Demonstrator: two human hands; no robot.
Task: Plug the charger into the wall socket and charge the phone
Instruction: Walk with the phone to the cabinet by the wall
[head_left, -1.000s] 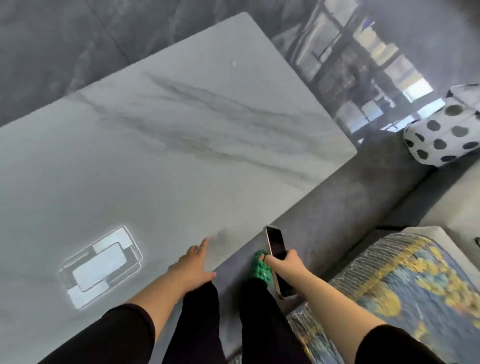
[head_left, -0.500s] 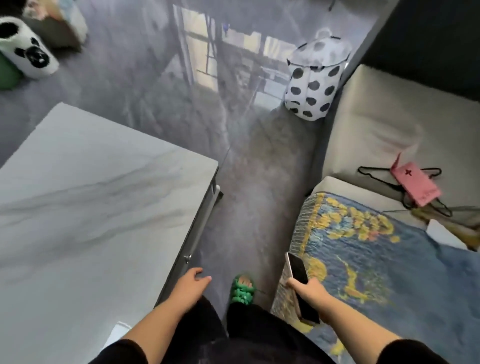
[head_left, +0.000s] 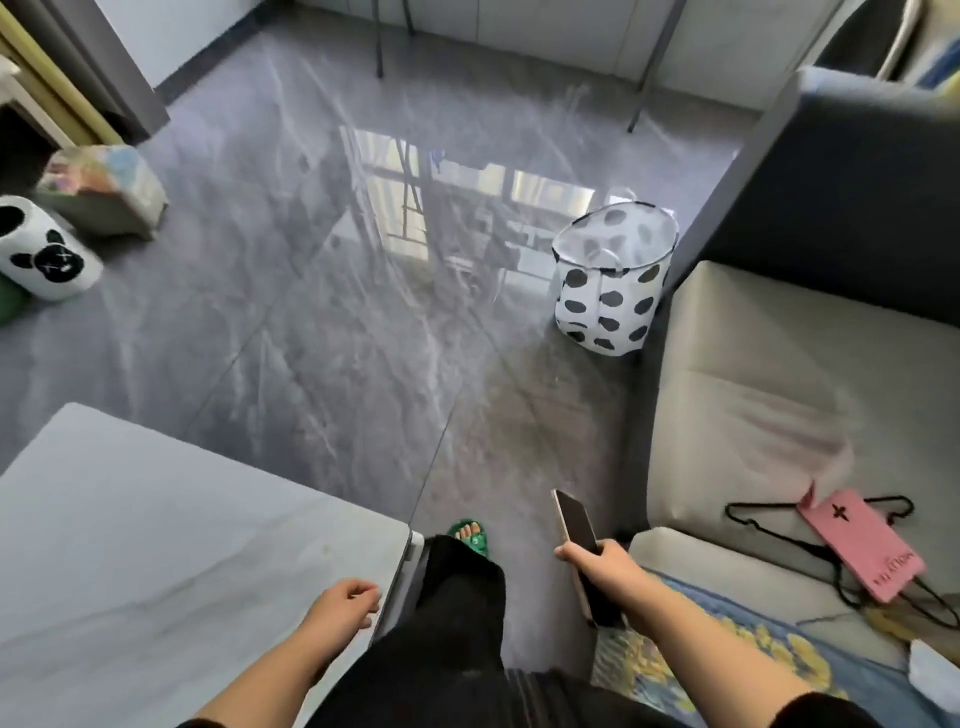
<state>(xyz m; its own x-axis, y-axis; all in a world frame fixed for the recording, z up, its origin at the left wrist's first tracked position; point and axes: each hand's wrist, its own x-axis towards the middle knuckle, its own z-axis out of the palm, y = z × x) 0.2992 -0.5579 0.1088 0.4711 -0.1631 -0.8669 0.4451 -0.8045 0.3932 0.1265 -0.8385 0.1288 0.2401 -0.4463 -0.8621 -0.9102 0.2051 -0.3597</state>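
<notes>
My right hand grips a dark-screened phone with a pale edge, held out over the floor between the table and the sofa. My left hand hangs at the marble table's near corner with its fingers loosely curled and nothing in it. No charger or wall socket shows in this view.
A grey marble table fills the lower left. A sofa with a pink card, a black hanger and a blue-yellow blanket stands right. A spotted basket and panda bin sit on the glossy floor.
The view has swung up and away from the table toward the open floor and sofa. My left hand left the tabletop and curled. The phone stays in my right hand.
</notes>
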